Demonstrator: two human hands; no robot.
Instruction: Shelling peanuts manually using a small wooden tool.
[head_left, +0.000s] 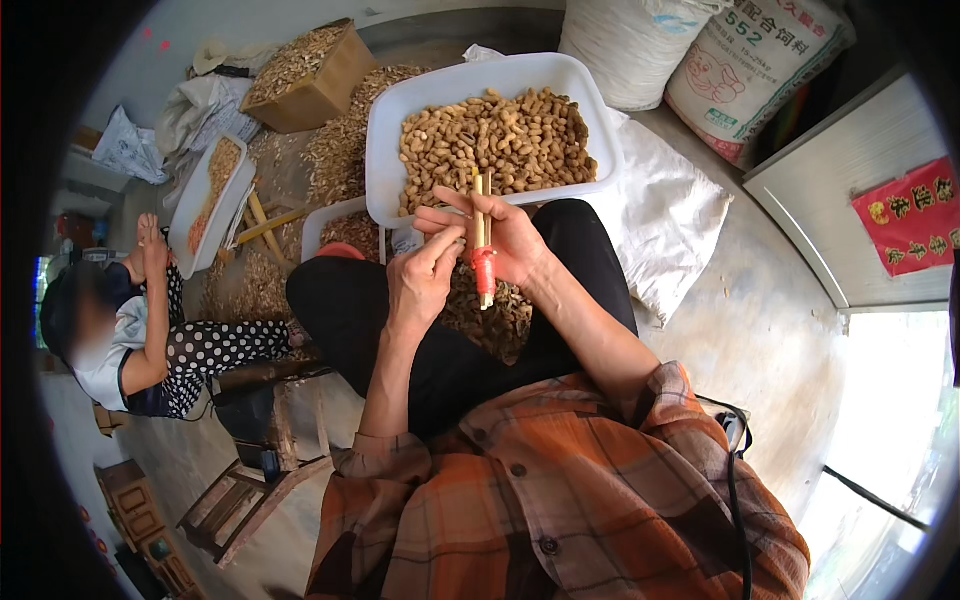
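My right hand (511, 234) is turned palm up, with a bundle of bamboo or wooden sticks (480, 217) held against it by the thumb. Red binding (484, 271) wraps the bundle's lower part, and pale stick ends poke out below. Close on its left is my left hand (429, 276), thumb and index fingertips pinched together beside the sticks; whether a small thing is between them cannot be told. Just beyond both hands stands a white plastic tub (381, 142) holding unshelled peanuts (495, 142). Between my knees, under the hands, lies a pile of peanut shells (491, 322).
A smaller white container (313, 229) adjoins the tub. Shells cover the floor beyond, near a cardboard box (319, 90) of shells. Another person (142, 337) sits at left by a long white tray (206, 202). A wooden chair (262, 480), full sacks (750, 75) and a white sheet (667, 225) stand or lie around.
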